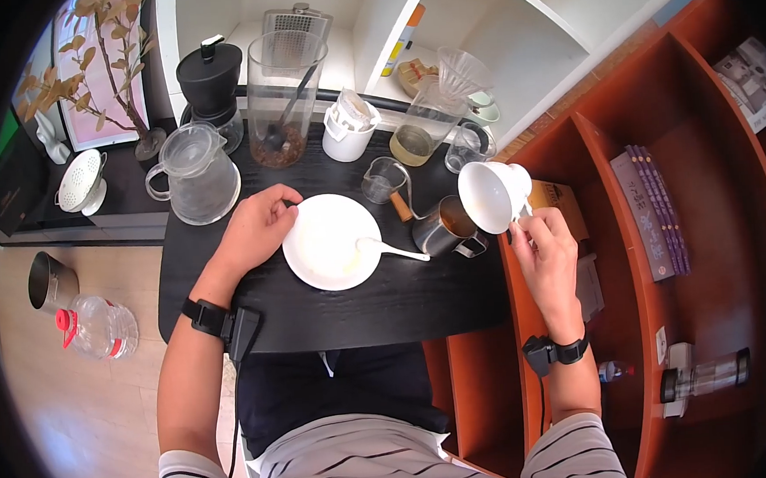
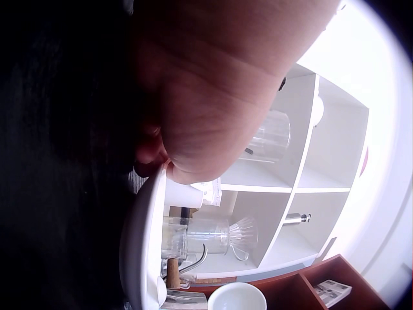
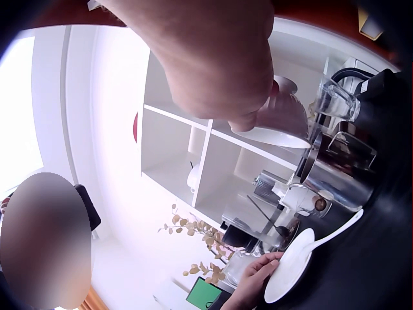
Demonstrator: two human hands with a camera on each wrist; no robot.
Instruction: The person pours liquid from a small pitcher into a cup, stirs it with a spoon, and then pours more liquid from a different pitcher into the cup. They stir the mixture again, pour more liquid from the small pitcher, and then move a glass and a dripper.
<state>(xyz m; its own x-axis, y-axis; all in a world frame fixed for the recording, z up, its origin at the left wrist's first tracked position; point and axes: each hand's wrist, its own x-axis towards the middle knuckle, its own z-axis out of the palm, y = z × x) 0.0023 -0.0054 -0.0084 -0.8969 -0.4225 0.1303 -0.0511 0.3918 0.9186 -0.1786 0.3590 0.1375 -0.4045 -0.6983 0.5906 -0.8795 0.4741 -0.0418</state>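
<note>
A white plate (image 1: 331, 243) lies on the black table (image 1: 318, 319), with a white spoon (image 1: 397, 252) resting on it, its handle over the right rim. My left hand (image 1: 258, 231) pinches the plate's upper left rim; the left wrist view shows the fingers at the plate's edge (image 2: 143, 239). My right hand (image 1: 548, 258) grips a white cup (image 1: 490, 198) raised and tilted to the left, beside a steel pitcher (image 1: 443, 228) holding brown liquid. In the right wrist view the cup (image 3: 282, 123) hangs from the right hand (image 3: 210, 58).
Behind the plate stand a glass jug (image 1: 198, 174), a black grinder (image 1: 210, 78), a tall glass cylinder (image 1: 287, 99), a white cup with a drip bag (image 1: 351, 133) and a small glass pitcher (image 1: 384, 182). A red-brown shelf (image 1: 623, 311) is at the right.
</note>
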